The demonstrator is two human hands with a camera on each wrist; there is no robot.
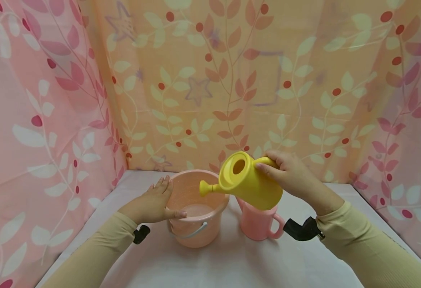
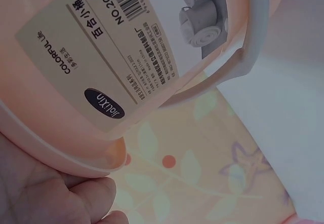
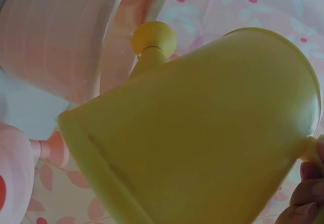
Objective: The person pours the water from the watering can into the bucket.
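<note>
My right hand [image 1: 291, 176] grips the handle of a yellow watering can [image 1: 257, 188]. The can is held up and tilted left, so its spout reaches over the opening of a peach-coloured bucket [image 1: 199, 234]. Whether water runs from the spout cannot be made out. My left hand [image 1: 152, 202] rests on the bucket's left rim with fingers extended and the thumb along the front rim. In the left wrist view, a printed label [image 2: 96, 57] shows on the bucket's wall. The right wrist view has the yellow can's side and bottom edge large in front, with a few fingertips at the handle.
Partly behind the raised can, a pink watering can [image 1: 255, 224] stands on the white table [image 1: 246, 268], right of the bucket. A pale bail handle [image 1: 197, 231] hangs at the bucket's front. Leaf-patterned curtains [image 1: 181, 100] enclose the back and both sides.
</note>
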